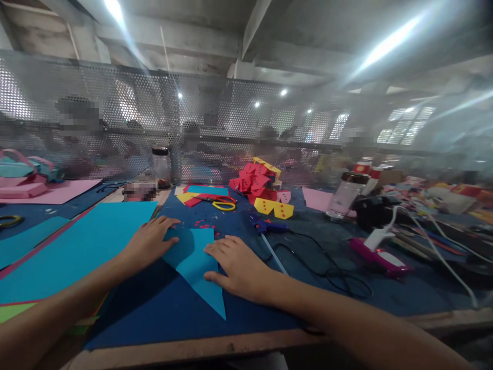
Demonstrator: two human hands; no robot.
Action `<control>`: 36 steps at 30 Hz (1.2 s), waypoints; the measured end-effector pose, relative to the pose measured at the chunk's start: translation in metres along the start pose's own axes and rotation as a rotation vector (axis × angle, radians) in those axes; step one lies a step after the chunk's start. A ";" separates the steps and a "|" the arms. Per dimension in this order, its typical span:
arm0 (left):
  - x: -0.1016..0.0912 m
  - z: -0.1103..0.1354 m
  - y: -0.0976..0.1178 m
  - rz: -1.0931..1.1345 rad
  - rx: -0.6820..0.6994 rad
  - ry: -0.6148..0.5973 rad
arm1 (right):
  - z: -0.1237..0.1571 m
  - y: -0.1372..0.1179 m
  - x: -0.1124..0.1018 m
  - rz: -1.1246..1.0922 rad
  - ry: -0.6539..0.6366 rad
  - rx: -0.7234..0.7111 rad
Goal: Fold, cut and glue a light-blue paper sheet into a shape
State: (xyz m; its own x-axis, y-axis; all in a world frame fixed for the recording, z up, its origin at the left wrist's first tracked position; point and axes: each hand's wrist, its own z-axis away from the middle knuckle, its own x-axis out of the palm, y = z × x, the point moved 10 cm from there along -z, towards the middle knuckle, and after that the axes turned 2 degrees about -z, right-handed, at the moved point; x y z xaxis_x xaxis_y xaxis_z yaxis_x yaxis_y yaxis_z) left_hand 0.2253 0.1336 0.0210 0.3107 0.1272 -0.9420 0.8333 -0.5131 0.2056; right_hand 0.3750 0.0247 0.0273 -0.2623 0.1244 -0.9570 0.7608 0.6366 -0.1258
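hands (242, 267): 2 | sheet between hands (191, 257): 1 | glue gun (274, 226): 1 | jars (342, 200): 2

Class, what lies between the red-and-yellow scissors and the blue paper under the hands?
Small red scraps lie on the dark blue tabletop, in the head view.

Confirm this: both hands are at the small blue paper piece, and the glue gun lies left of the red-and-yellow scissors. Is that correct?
Not quite: the head view shows the glue gun lying to the right of the red-and-yellow scissors. The left hand and right hand are indeed at the small blue paper piece.
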 end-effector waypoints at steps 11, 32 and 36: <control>-0.018 -0.006 -0.014 0.437 -0.036 0.096 | -0.003 0.033 -0.021 -0.187 0.165 0.201; -0.030 -0.011 -0.028 0.689 -0.162 0.089 | -0.008 0.096 -0.023 -0.559 0.206 0.402; -0.027 -0.012 -0.031 0.708 -0.183 0.088 | -0.006 0.105 -0.032 -0.571 0.272 0.404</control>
State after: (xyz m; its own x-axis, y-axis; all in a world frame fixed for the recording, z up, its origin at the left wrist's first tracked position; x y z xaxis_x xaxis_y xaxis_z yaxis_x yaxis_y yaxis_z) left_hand 0.1970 0.1563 0.0436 0.8317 -0.1103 -0.5442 0.4804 -0.3485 0.8048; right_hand 0.4596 0.0926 0.0461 -0.7790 0.0757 -0.6224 0.6076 0.3363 -0.7195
